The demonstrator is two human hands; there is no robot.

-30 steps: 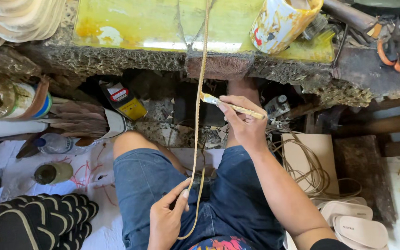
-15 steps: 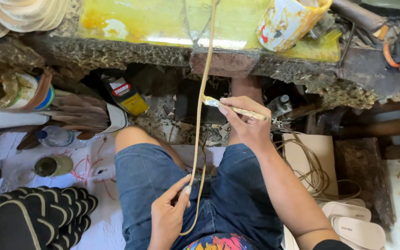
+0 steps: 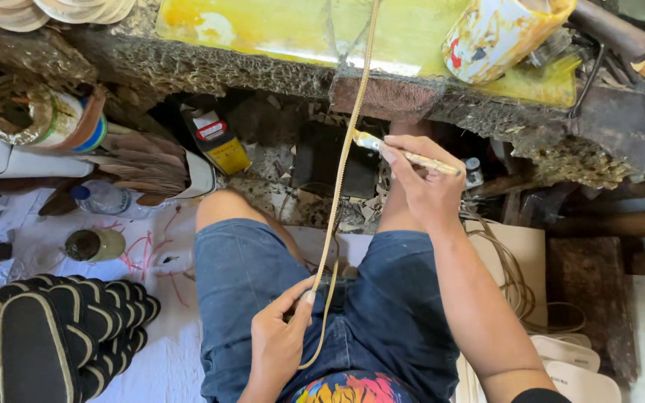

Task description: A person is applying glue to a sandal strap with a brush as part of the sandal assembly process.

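Gluing the strap [image 3: 345, 160]: right hand [image 3: 423, 186] grips a brush [image 3: 404, 154] against it; left hand [image 3: 278, 339] pinches its near end taut. Next, stroke steadily.

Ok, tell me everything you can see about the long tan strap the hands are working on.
The strap is a thin, flat, tan band, woven or leather-like. It runs taut from the yellow-stained workbench down to the lap, where the left hand pinches it; the loose end curls below that hand over the denim shorts. The right hand holds a small brush with its tip against the strap's upper part.
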